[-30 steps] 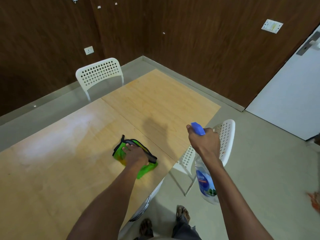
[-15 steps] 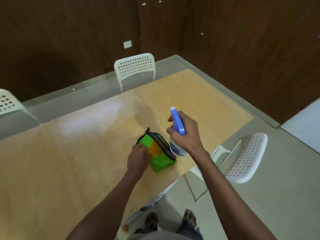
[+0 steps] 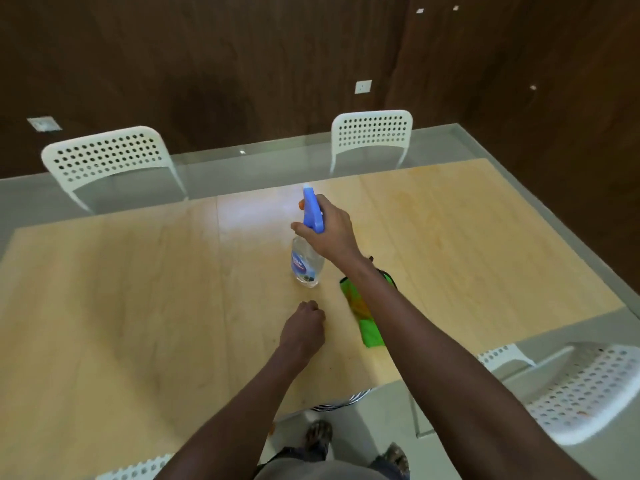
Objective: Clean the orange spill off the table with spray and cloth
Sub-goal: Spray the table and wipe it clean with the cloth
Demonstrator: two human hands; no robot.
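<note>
here green cloth [image 3: 370, 329] lies crumpled, orange-stained, on table [image 3: 138, 289].

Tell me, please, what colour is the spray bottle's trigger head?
Blue, on the spray bottle; clearest in the head view.

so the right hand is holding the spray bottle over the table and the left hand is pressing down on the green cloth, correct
Not quite. The head view shows the left hand curled and holding nothing, apart from the green cloth, which lies untouched on the table partly under the right forearm. The rest holds: the right hand grips the spray bottle over the table.
</note>
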